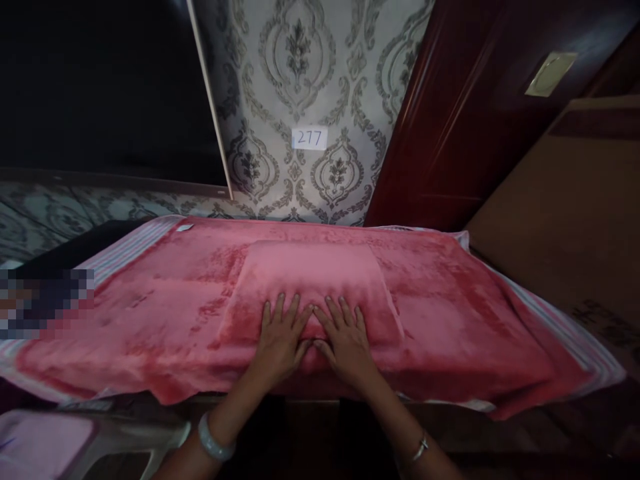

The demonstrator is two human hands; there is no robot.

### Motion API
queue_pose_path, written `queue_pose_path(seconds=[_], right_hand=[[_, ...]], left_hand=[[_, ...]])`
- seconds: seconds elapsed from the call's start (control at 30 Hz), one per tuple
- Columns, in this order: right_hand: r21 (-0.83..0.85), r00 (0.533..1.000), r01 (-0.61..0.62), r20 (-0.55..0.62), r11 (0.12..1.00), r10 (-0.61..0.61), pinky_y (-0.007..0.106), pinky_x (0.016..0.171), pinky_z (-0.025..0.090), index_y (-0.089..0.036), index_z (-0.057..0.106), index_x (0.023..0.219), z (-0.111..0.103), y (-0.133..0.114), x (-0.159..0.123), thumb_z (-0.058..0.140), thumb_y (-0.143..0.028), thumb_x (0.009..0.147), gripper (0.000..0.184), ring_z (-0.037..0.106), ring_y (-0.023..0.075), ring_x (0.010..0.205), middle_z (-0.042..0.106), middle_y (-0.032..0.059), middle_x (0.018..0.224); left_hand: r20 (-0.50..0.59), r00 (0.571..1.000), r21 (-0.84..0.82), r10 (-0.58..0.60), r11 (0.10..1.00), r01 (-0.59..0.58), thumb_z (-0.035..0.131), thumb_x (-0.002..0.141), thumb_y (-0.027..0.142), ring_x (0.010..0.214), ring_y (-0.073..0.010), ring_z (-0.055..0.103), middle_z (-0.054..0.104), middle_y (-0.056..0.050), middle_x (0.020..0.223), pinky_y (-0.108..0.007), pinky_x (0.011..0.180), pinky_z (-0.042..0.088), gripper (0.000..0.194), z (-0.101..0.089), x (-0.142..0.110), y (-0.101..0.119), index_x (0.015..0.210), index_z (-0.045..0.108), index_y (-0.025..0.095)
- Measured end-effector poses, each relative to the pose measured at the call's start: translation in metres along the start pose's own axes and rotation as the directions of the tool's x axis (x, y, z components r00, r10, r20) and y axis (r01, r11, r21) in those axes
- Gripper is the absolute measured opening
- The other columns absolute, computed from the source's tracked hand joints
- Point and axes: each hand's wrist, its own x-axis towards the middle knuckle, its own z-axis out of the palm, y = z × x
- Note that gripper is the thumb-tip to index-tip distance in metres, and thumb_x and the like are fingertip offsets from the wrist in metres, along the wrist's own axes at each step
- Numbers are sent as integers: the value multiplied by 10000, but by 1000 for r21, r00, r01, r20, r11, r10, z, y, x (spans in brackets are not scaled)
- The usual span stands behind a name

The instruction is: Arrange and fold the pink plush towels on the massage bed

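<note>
A pink-red plush blanket (450, 300) with striped borders is spread over a long table or stand. On its middle lies a flat rectangular pink cloth (315, 263) of nearly the same colour; whether it is folded cannot be told. My left hand (281, 337) rests flat on the left front part of this cloth, fingers spread. Beside it, my right hand (345, 340) lies palm down with its fingers also apart. The thumbs and index fingertips of both hands come close together or touch. Neither hand grips anything, and the palms' undersides are hidden.
A dark television screen (110, 93) hangs at the back left. Patterned wallpaper carries a paper label (309, 138) reading 277. At right are a dark red door (440, 113) and a large cardboard box (565, 213). A plastic stool (135, 433) stands at lower left.
</note>
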Motion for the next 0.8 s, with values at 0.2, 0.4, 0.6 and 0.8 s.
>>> queue_pose_path(seconds=[0.2, 0.4, 0.6, 0.8], right_hand=[[100, 1000, -30, 12, 995, 29, 477, 1152, 370, -255, 435, 1542, -34, 35, 46, 355, -395, 1036, 531, 404, 275, 1448, 430, 101, 1580], [-73, 947, -309, 65, 948, 313, 633, 1133, 298, -253, 425, 1545, -34, 80, 111, 356, -425, 1041, 536, 272, 373, 1502, 345, 149, 1620], [-129, 941, -323, 59, 938, 332, 594, 1147, 279, -267, 418, 1547, 5, 92, 109, 337, -469, 1051, 542, 289, 354, 1496, 361, 134, 1616], [-174, 913, -351, 156, 920, 378, 560, 1168, 254, -275, 360, 1577, 5, 90, 109, 307, -469, 1055, 559, 257, 334, 1511, 325, 117, 1637]], left_hand=[[140, 990, -128, -21, 991, 39, 407, 997, 465, 1502, -327, 318, 371, -111, 1616, -618, 1201, 246, 562, -48, 40, -29, 1533, 416, 296], [234, 930, 46, -282, 959, 280, 416, 992, 462, 1545, -362, 168, 230, -191, 1655, -669, 1201, 148, 647, -59, 98, -73, 1576, 331, 196], [196, 910, 102, -365, 931, 351, 341, 1011, 499, 1549, -380, 126, 170, -167, 1675, -687, 1140, 276, 625, -19, 93, -87, 1584, 312, 249], [248, 889, 156, -385, 922, 355, 323, 1013, 521, 1549, -367, 150, 178, -146, 1680, -657, 1130, 324, 631, -15, 93, -89, 1590, 294, 266]])
